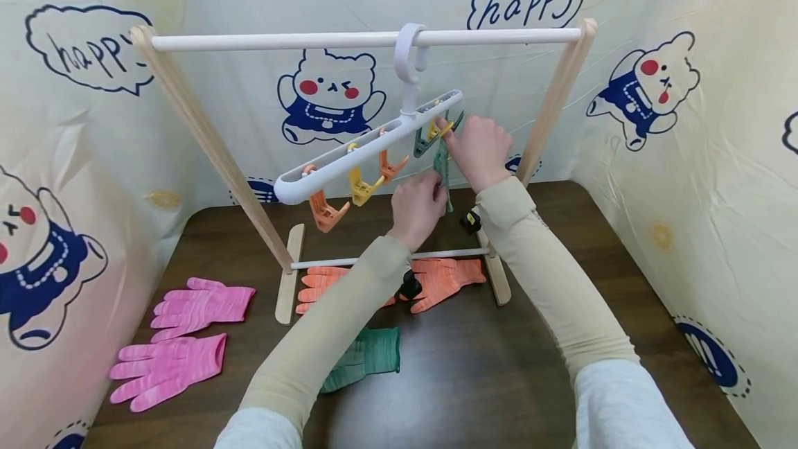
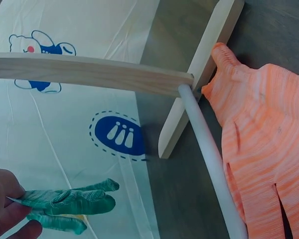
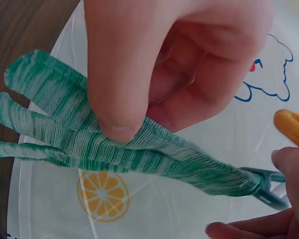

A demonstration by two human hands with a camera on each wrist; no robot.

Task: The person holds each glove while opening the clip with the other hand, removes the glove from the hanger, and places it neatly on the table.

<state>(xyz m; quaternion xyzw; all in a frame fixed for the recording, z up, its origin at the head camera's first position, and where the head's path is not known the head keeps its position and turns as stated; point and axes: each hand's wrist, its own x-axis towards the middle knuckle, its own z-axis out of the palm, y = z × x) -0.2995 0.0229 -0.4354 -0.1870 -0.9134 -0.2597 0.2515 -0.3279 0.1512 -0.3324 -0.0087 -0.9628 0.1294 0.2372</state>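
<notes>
A green striped knit glove [image 3: 154, 159] hangs by its cuff end at a grey-green clip [image 1: 423, 142] on the white clip hanger [image 1: 374, 144]. My left hand [image 1: 419, 210] pinches the glove lower down, thumb on its near face in the right wrist view. My right hand [image 1: 479, 150] is higher, thumb and finger pinching the clip. The glove's fingers [image 2: 84, 201] point away from my left hand in the left wrist view. Beside the grey-green clip is a yellow clip [image 1: 440, 129]. Further along the hanger dangle an orange clip [image 1: 326, 212], another yellow clip [image 1: 363, 188] and another orange one [image 1: 391, 166].
The hanger hooks over the white rod [image 1: 274, 41] of a wooden-legged rack [image 1: 206, 137]. Two pink gloves [image 1: 171, 369] lie at the table's left. Orange gloves [image 1: 445, 281] lie by the lower rod [image 1: 449, 253]. Another green glove [image 1: 374, 352] is partly under my left arm.
</notes>
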